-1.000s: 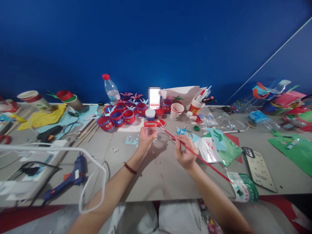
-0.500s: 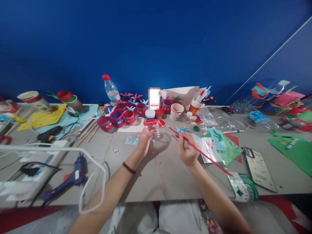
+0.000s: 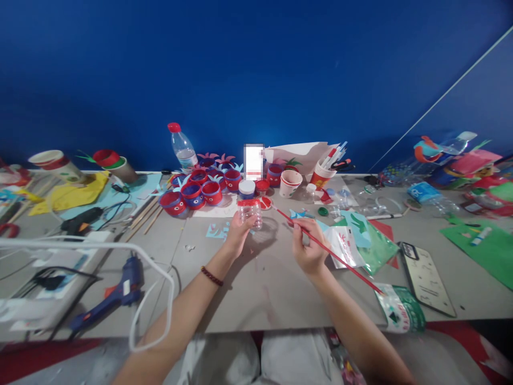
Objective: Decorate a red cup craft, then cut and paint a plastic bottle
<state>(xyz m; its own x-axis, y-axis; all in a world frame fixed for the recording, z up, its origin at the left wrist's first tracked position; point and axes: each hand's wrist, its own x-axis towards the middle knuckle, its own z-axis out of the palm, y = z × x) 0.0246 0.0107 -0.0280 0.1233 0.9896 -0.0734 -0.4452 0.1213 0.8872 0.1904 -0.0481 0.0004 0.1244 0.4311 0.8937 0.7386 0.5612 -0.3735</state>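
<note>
My left hand (image 3: 240, 231) is closed around a clear plastic bottle piece (image 3: 255, 218) with a red-painted rim, held above the grey table. A long red paintbrush (image 3: 336, 254) is pinched in my right hand (image 3: 308, 243), its tip pointing up and left toward a lid with red paint (image 3: 265, 202). Brush tip and bottle piece are apart. Behind them stand an open red paint jar (image 3: 262, 187) and a white-capped jar (image 3: 246, 189). Several red and blue painted cups with eyes (image 3: 211, 193) sit to the left of the jars.
A paper cup (image 3: 290, 183) and a cup of pens (image 3: 323, 175) stand at the back. On the left lie a blue glue gun (image 3: 124, 291), a power strip (image 3: 76, 283) and a looping white cable (image 3: 170, 299). A phone (image 3: 427, 279) and green packet (image 3: 401, 308) lie right.
My left hand has turned the bottle piece slightly, and its red rim sits a little lower and more level. My right hand and the paintbrush have barely moved.
</note>
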